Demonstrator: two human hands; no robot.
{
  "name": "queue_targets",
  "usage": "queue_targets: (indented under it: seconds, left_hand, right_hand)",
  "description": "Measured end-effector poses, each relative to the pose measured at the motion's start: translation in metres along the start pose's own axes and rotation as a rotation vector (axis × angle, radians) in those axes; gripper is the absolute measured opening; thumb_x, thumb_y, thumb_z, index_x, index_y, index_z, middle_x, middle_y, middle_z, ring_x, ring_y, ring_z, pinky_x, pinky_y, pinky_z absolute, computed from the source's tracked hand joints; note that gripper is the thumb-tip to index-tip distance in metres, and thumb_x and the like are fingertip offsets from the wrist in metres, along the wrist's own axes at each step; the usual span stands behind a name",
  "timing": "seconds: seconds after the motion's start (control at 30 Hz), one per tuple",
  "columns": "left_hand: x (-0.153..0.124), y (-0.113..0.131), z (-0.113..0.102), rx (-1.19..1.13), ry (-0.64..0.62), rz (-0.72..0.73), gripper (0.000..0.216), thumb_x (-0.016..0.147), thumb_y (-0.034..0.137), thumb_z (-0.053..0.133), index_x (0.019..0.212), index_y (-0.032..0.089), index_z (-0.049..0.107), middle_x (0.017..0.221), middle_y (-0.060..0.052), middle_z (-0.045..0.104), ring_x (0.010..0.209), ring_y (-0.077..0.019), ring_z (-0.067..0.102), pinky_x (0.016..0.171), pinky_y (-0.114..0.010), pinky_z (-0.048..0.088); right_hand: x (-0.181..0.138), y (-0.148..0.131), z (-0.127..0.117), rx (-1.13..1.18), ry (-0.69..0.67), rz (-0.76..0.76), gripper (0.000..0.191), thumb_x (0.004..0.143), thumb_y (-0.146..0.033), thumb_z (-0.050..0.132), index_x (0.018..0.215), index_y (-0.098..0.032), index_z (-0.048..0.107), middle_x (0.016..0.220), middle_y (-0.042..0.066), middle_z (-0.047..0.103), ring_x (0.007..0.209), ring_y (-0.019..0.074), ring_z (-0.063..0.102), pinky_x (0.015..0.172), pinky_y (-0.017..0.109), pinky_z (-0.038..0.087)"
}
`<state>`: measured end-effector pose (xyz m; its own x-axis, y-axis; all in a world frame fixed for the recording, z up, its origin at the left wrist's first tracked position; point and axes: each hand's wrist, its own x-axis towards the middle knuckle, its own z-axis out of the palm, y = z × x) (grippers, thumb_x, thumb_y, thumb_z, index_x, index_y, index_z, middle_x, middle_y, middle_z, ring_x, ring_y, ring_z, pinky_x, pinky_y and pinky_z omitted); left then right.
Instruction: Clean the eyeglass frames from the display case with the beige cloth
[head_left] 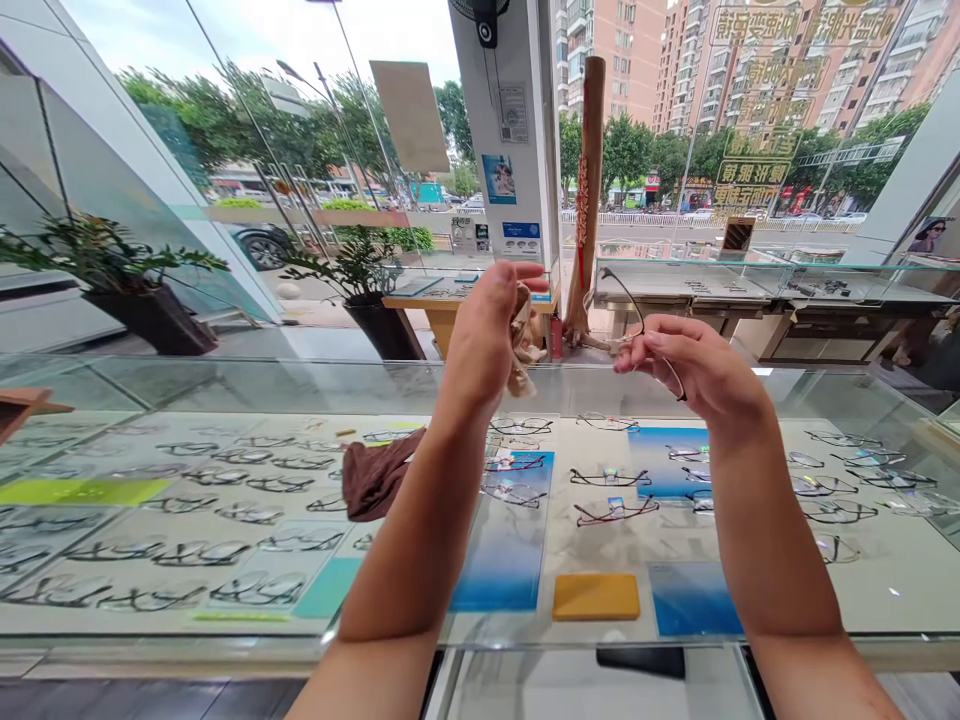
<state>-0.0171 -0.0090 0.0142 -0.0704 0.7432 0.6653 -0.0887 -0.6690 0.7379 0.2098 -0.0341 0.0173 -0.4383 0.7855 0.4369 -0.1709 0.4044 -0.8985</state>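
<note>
My left hand (487, 335) is raised over the glass counter with its fingers closed on a small beige cloth (523, 350) that hangs from them. Level with it, my right hand (690, 365) pinches a thin-framed pair of glasses (637, 320); one temple arm curves up and to the left from my fingers. The two hands are a short gap apart, the cloth facing the glasses. Below them the glass display case (225, 640) holds several rows of spectacle frames.
A brown cloth (379, 475) lies on the counter glass near my left forearm. An orange pad (596, 596) and blue display cards (502, 555) sit inside the case. Potted plants (127, 280) and a wooden post (589, 180) stand by the shop window beyond.
</note>
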Motion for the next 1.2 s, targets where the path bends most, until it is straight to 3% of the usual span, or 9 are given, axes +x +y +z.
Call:
queue_targets:
  seconds: [0.1,0.23,0.37,0.5,0.77,0.93,1.03,1.13,1.2]
  left_hand:
    - [0.006,-0.007,0.004,-0.282,0.024,-0.297,0.039,0.098,0.051,0.055,0.109,0.017,0.072,0.106,-0.012,0.071,0.094,-0.0199,0.068,0.078,-0.031,0.057]
    - [0.006,-0.006,0.014,-0.542,0.071,-0.554,0.023,0.099,0.026,0.051,0.109,0.014,0.068,0.099,-0.010,0.071,0.091,-0.0159,0.069,0.091,-0.031,0.058]
    - [0.005,0.001,0.020,-0.679,0.145,-0.705,0.018,0.101,0.019,0.047,0.098,0.016,0.064,0.092,-0.009,0.069,0.088,-0.0166,0.071,0.093,-0.034,0.060]
    - [0.006,0.011,0.023,-0.741,0.235,-0.816,0.027,0.105,0.018,0.041,0.082,0.018,0.056,0.084,-0.007,0.065,0.087,-0.0182,0.072,0.093,-0.038,0.062]
    - [0.005,0.016,0.023,-0.662,0.224,-0.830,0.025,0.106,0.017,0.041,0.086,0.018,0.056,0.083,-0.007,0.064,0.093,-0.0191,0.073,0.097,-0.037,0.061]
    - [0.006,0.007,0.010,-0.523,0.217,-0.560,0.010,0.101,0.019,0.050,0.092,0.021,0.054,0.096,-0.008,0.072,0.091,-0.0162,0.072,0.088,-0.032,0.062]
    - [0.005,0.002,0.004,-0.378,0.185,-0.286,0.009,0.097,0.029,0.059,0.094,0.024,0.053,0.093,-0.003,0.069,0.082,-0.0145,0.068,0.077,-0.029,0.061]
    - [0.001,0.001,0.002,-0.215,0.105,-0.074,0.019,0.093,0.040,0.064,0.088,0.027,0.052,0.074,0.001,0.055,0.062,-0.0128,0.054,0.061,-0.026,0.052]
    - [-0.003,0.004,0.002,-0.082,0.046,0.034,0.023,0.089,0.045,0.068,0.086,0.027,0.056,0.072,0.001,0.051,0.060,-0.0126,0.048,0.056,-0.027,0.046]
  right_hand:
    - [0.001,0.004,0.016,-0.281,0.066,-0.112,0.021,0.091,-0.038,0.067,0.079,-0.021,0.069,0.083,0.002,0.068,0.080,0.0149,0.060,0.082,0.033,0.050]
    - [0.002,0.014,0.046,-0.854,0.173,-0.268,0.021,0.099,-0.029,0.056,0.085,-0.020,0.068,0.092,0.005,0.067,0.088,0.0186,0.060,0.083,0.036,0.045]
    - [0.004,0.026,0.068,-1.465,0.131,-0.152,0.028,0.104,-0.022,0.046,0.102,-0.016,0.073,0.108,0.015,0.072,0.099,0.0276,0.059,0.082,0.040,0.039]
    - [0.007,0.034,0.075,-1.641,0.099,-0.107,0.033,0.103,-0.013,0.044,0.119,-0.015,0.072,0.120,0.018,0.073,0.107,0.0302,0.060,0.083,0.041,0.038]
    - [0.007,0.038,0.072,-1.668,0.196,-0.029,0.035,0.100,-0.007,0.043,0.119,-0.015,0.072,0.123,0.017,0.074,0.108,0.0311,0.061,0.086,0.044,0.040]
    - [0.009,0.035,0.058,-1.584,0.231,-0.022,0.025,0.101,-0.014,0.047,0.102,-0.014,0.072,0.117,0.020,0.073,0.103,0.0311,0.061,0.084,0.044,0.040]
    - [0.009,0.024,0.038,-1.311,0.206,0.002,0.024,0.102,-0.022,0.049,0.086,-0.018,0.066,0.098,0.012,0.070,0.090,0.0245,0.059,0.078,0.039,0.039]
    - [0.005,0.009,0.016,-0.810,0.162,-0.054,0.026,0.099,-0.031,0.052,0.076,-0.021,0.059,0.080,0.002,0.063,0.078,0.0175,0.055,0.078,0.036,0.043]
    - [0.000,-0.001,0.005,-0.508,0.085,-0.067,0.028,0.096,-0.036,0.056,0.073,-0.022,0.061,0.077,0.002,0.064,0.079,0.0172,0.059,0.081,0.035,0.046]
